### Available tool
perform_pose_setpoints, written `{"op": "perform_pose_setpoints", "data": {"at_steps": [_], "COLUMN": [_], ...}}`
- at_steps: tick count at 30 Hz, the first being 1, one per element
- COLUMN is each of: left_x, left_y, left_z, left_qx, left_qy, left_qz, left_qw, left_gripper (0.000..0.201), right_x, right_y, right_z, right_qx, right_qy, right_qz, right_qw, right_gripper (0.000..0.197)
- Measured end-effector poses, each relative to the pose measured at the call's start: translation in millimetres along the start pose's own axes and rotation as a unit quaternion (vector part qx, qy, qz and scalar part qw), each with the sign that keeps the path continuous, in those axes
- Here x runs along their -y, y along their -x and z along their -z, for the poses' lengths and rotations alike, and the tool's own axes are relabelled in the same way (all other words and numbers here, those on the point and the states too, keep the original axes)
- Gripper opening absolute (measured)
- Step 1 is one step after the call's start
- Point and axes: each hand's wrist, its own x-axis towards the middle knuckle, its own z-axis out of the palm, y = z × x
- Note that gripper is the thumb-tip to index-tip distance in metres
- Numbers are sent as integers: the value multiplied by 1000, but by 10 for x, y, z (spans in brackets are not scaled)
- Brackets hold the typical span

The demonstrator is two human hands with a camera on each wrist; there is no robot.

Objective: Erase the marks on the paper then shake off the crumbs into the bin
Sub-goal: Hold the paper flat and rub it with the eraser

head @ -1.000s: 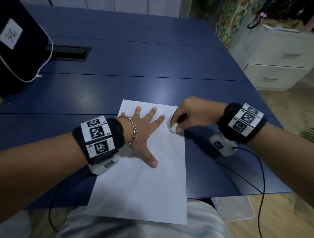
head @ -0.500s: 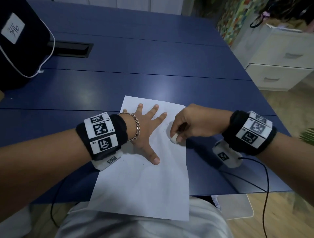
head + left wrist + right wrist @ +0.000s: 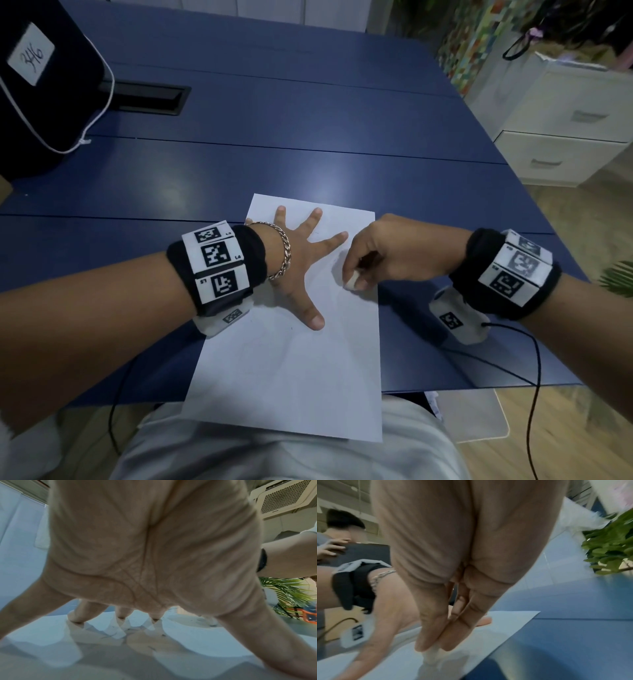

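Observation:
A white sheet of paper (image 3: 291,373) lies on the blue table (image 3: 308,164), its near end hanging over the front edge onto my lap. My left hand (image 3: 301,260) presses flat on the sheet's upper part with fingers spread; the left wrist view shows the palm (image 3: 154,547) and fingertips on the paper (image 3: 188,655). My right hand (image 3: 380,253) pinches a small white eraser (image 3: 351,281) and holds it against the paper near its right edge. In the right wrist view the eraser (image 3: 430,655) sticks out between thumb and fingers. Faint pencil marks (image 3: 291,327) and crumbs dot the sheet.
A black bag (image 3: 44,85) with a white label stands at the table's far left, beside a black cable slot (image 3: 147,99). White drawers (image 3: 565,137) stand to the right of the table. A white board (image 3: 479,414) lies on the floor under the table's right corner. Black cables hang from both wrists.
My right hand has slid the eraser a short way down along the paper's right edge. The left hand still presses flat on the sheet.

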Motion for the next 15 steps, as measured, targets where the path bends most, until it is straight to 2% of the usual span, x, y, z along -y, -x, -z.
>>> {"op": "perform_pose_setpoints", "data": {"at_steps": [2, 8, 15], "left_x": [5, -3, 15], "left_y": [-5, 6, -33], "left_z": [-5, -2, -12], "left_qx": [-1, -3, -5], "left_qy": [-1, 7, 4], "left_qz": [0, -1, -4], "left_qw": [1000, 1000, 1000], "left_gripper": [154, 154, 155], "right_x": [20, -149, -133], "right_y": [5, -23, 120], "right_z": [-6, 54, -118], "right_qx": [18, -52, -56], "right_qy": [11, 16, 77], "right_qz": [11, -19, -7], "right_qw": [1000, 998, 995], "right_gripper": [21, 21, 16]}}
